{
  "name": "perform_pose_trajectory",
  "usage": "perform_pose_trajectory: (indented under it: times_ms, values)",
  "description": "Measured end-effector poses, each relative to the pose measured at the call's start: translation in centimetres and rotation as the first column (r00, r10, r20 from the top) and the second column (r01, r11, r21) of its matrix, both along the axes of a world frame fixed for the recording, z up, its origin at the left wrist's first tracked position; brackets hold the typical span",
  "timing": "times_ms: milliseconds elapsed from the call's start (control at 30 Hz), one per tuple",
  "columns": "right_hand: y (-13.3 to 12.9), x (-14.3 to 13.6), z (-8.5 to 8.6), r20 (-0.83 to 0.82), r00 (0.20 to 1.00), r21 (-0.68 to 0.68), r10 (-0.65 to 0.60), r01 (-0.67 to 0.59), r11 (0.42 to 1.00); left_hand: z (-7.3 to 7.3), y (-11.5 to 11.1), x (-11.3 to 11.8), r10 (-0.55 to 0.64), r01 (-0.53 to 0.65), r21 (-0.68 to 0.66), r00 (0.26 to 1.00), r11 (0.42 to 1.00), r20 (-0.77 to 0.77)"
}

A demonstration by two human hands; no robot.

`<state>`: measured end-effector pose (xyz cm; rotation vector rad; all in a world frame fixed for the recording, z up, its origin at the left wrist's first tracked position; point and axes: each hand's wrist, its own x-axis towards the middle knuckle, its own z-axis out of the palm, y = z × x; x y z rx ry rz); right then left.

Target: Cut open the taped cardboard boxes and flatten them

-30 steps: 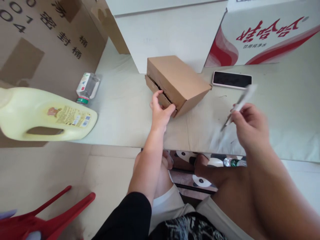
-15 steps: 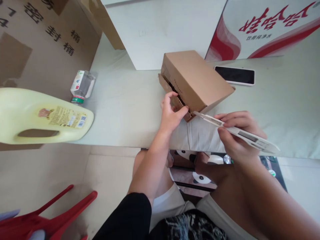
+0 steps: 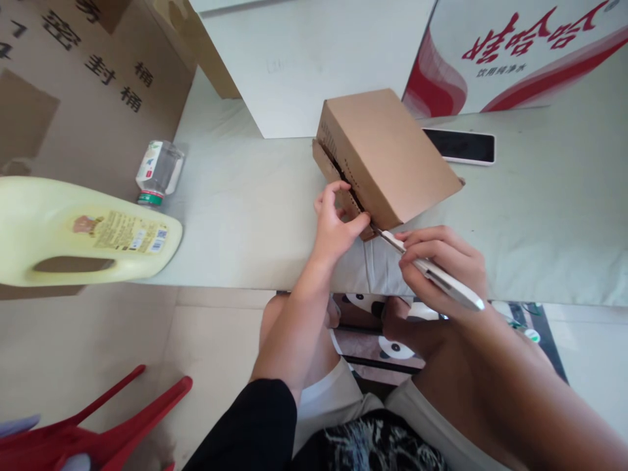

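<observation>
Touching left grip [image 3: 334,227]: cardboard box [image 3: 390,154]

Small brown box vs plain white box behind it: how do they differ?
The small brown box is cardboard-coloured; the white box is white.
The small brown box is smaller; the white box runs past the frame's top.
The left hand holds the small brown box, the right hand's knife at its flap gap; neither hand touches the white box.
Both rest on pale cloth.
</observation>
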<state>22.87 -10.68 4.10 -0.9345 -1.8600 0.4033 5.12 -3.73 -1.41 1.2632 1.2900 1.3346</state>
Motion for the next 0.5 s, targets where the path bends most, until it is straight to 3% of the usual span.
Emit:
perform_pose_trajectory:
  times_ms: [167,233,333,433,500]
  values:
    - [-0.5,0.5,0.3,0.012,0.994,-0.079,0.111,-0.109,0.991,0.0,0.2,-0.3,0.016,-0.016,-0.006,1.000,1.000,0.014]
    - [-0.7,0.8,0.0,0.003,0.995,-0.113,0.101,-0.100,0.989,0.0,0.2,-0.3,0.029,-0.029,-0.003,1.000,1.000,0.008]
    - [-0.5,1.7,-0.8,-0.044,0.984,-0.183,-0.173,0.162,0.970,0.1,0.2,-0.5,0.031,-0.031,-0.029,0.999,0.999,0.021]
    - [0.8,3.3,-1.8,0.049,0.851,-0.256,-0.522,0.516,0.817,0.1,0.6,-1.5,0.031,-0.012,-0.155,0.992,0.988,0.121]
    - [2.3,5.0,-2.9,0.158,0.772,-0.302,-0.616,0.631,0.714,0.0,1.1,-2.8,0.055,-0.010,-0.238,0.981,0.971,0.186]
